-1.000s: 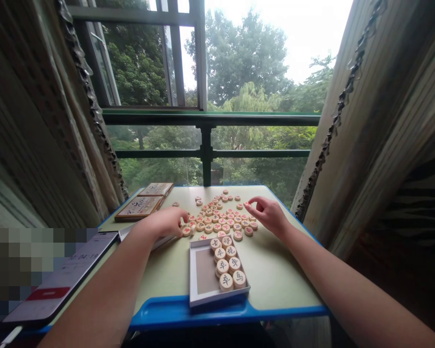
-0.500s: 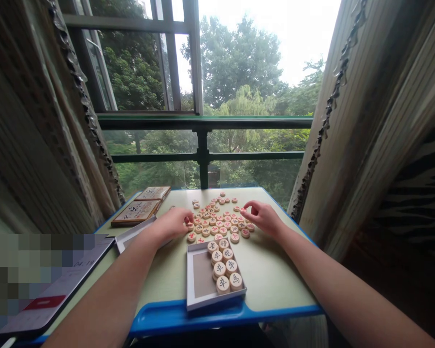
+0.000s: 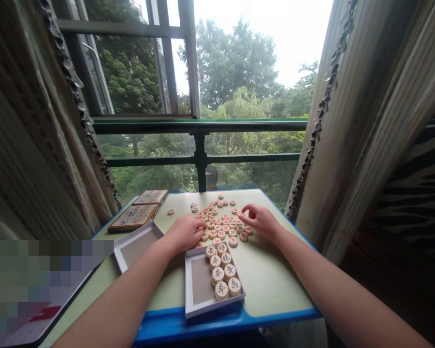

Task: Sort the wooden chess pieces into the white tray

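Observation:
Many round wooden Chinese chess pieces [image 3: 217,228] with red or black characters lie spread over the middle of the table. At their left side is my left hand [image 3: 186,233], its fingers curled down among the pieces; whatever they grip is hidden. My right hand [image 3: 261,220] pinches a red-marked Chinese chess piece [image 3: 240,212] at the right side of the spread, between thumb and forefinger. Close to me sits a shallow open box [image 3: 199,285]. Black-marked pieces [image 3: 222,289] stand in it in two stacked columns along its right part; its left part shows bare bottom.
A box lid [image 3: 137,246] lies left of my left hand, beside a folded wooden board case [image 3: 136,215]. A partly blurred tablet-like device [image 3: 54,314] is at the lower left. The table [image 3: 275,290] has a blue rim; window, railing and curtains surround it.
My left hand has moved right and nearer to me, across the pieces' left edge, uncovering a lone piece near the board case. My right hand stays at about the same spot. The view has shifted slightly.

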{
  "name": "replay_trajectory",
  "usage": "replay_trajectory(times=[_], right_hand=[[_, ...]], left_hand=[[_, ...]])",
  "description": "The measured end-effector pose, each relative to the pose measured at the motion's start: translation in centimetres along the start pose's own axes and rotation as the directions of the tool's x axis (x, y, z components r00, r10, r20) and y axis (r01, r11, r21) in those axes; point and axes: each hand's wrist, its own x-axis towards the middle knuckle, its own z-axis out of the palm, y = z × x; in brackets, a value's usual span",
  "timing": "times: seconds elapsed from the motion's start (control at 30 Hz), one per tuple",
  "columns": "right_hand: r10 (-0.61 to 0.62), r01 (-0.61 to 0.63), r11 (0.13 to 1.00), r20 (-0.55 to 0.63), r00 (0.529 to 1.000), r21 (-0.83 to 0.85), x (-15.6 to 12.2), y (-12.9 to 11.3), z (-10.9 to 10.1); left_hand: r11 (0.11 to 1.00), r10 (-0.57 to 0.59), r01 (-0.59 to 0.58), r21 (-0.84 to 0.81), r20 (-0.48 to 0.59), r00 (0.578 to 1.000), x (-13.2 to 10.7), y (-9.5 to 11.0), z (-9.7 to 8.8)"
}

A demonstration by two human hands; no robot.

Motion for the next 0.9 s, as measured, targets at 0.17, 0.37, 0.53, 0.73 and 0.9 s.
replay_trajectory(times=[0.17, 0.37, 0.53, 0.73, 0.9], right_hand=[[0.000, 0.000, 1.000, 0.036, 0.999, -0.020, 0.1, 0.0, 0.2], [0.027, -0.026, 0.999, 0.017, 0.999, -0.023, 0.6, 0.8, 0.7], [0.110, -0.109, 0.994, 0.069, 0.991, -0.020, 0.5, 0.6, 0.7], [0.103, -0.105, 0.994, 0.120, 0.987, 0.016, 0.3, -0.1, 0.8], [0.083, -0.084, 0.996, 0.033, 0.996, 0.031, 0.5, -0.2, 0.8]], left_hand=[[0.999, -0.042, 0.042, 0.013, -0.060, 0.997, 0.0, 0.2, -0.4], [0.999, -0.008, 0.009, -0.034, 0.026, 1.000, 0.6, 0.1, 0.3], [0.998, -0.016, 0.023, -0.064, 0.114, 0.993, 1.2, 0.1, 1.0], [1.000, 0.027, -0.027, -0.008, 0.086, 0.996, 1.1, 0.9, 0.6], [1.000, -0.004, 0.004, 0.002, -0.045, 0.999, 1.0, 1.1, 0.2]])
